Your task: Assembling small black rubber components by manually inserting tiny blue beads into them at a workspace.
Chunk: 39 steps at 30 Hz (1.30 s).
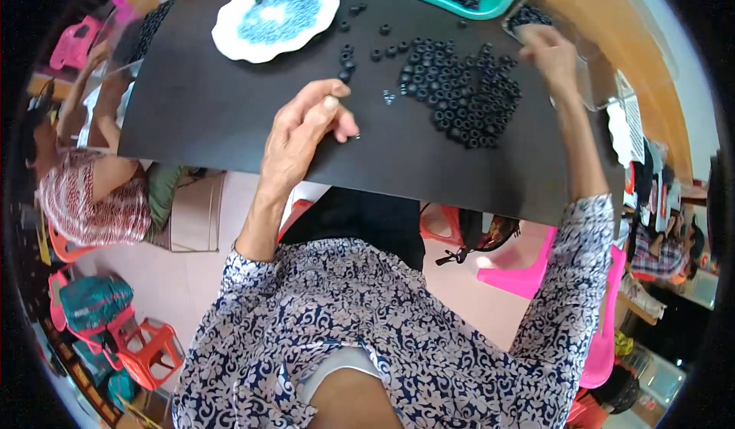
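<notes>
My left hand point(301, 126) hovers over the dark table near its front edge, fingers curled in with the thumb close to the index finger. A tiny shiny bit shows by a lower fingertip; what the hand holds is too small to name. At the far right my right hand point(553, 57) reaches to a clear plastic box point(589, 84) with dark pieces in it. Its fingers are bent together, and whatever is between them is hidden. Between the hands lies a spread of small black ring-shaped parts point(459, 92). A few tiny shiny pieces point(389, 97) lie left of it.
A white scalloped plate point(228, 37) with tiny bluish pieces stands at the back left. Behind the black parts is a green basket point(501, 4) holding more. Another person point(96, 191) sits at the left. Pink stools point(521, 279) and a red stool point(149, 352) stand below.
</notes>
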Each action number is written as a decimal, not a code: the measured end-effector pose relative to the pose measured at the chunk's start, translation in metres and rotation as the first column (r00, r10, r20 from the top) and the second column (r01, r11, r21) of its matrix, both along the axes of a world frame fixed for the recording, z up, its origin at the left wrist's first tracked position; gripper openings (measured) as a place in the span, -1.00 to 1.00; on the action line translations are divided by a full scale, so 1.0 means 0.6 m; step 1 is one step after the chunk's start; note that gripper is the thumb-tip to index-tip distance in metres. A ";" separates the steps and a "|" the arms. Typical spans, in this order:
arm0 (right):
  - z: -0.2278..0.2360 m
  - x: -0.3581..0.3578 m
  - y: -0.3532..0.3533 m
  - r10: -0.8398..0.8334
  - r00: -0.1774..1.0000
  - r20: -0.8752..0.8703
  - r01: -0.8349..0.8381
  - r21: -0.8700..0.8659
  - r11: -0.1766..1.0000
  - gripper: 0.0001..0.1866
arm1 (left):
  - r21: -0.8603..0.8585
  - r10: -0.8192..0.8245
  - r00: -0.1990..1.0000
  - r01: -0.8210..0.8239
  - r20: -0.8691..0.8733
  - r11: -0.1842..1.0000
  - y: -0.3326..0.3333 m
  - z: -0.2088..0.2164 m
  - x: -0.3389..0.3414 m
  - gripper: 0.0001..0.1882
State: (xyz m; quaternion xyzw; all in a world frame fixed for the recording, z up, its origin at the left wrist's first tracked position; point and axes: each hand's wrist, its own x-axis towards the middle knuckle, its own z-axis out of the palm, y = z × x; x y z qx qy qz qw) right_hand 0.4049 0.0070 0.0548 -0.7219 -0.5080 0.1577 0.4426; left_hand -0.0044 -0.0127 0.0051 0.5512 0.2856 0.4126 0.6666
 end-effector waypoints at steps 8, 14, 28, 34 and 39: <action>-0.020 -0.111 0.036 0.124 0.991 -0.057 -0.120 0.060 0.991 -0.79 | -0.073 0.113 0.972 -0.100 0.207 0.992 0.014 -0.015 -0.010 -0.66; -0.016 -0.224 0.100 0.387 0.855 0.345 -0.421 0.026 0.906 -0.79 | -0.126 0.112 0.964 -0.083 0.243 0.989 0.005 -0.010 -0.022 -0.67; 0.008 -0.307 0.195 0.608 0.662 0.439 -0.485 -0.367 0.794 -0.79 | -0.119 0.108 0.987 -0.093 0.123 0.989 0.015 -0.001 -0.018 -0.68; -0.007 -0.285 0.143 0.711 0.531 0.461 -0.795 -0.019 0.606 -0.83 | -0.120 0.111 0.979 -0.092 0.172 0.989 0.022 -0.005 -0.002 -0.69; 0.015 -0.267 0.097 0.560 0.781 0.276 -0.486 -0.295 0.823 -0.83 | -0.107 0.124 0.968 -0.103 0.220 0.989 0.029 -0.014 0.008 -0.70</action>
